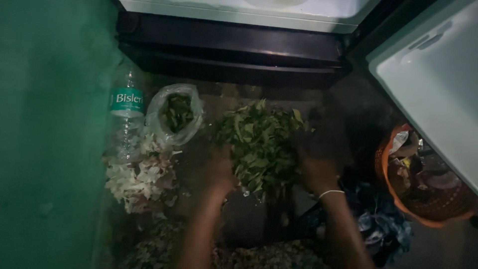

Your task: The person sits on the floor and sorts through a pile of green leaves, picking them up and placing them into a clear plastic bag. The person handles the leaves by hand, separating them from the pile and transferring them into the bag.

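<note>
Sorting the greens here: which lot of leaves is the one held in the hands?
The big loose bunch of leaves in the middle, between left hand and right hand. The smaller lot sits in the clear plastic bag, untouched.

one head camera looks steeply down, close over the floor before an open fridge [239, 45].

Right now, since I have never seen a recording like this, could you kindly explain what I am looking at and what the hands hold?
This is a single dim picture from a camera worn on a person's head, looking down at the floor. There is no machine, only two bare hands. The left hand and the right hand, which wears a thin bangle, grip a bunch of green leaves from either side. To the left stand a clear water bottle, a plastic bag of greens and a pile of pale peelings. To the right sits an orange basket, beside an open fridge door.
</note>
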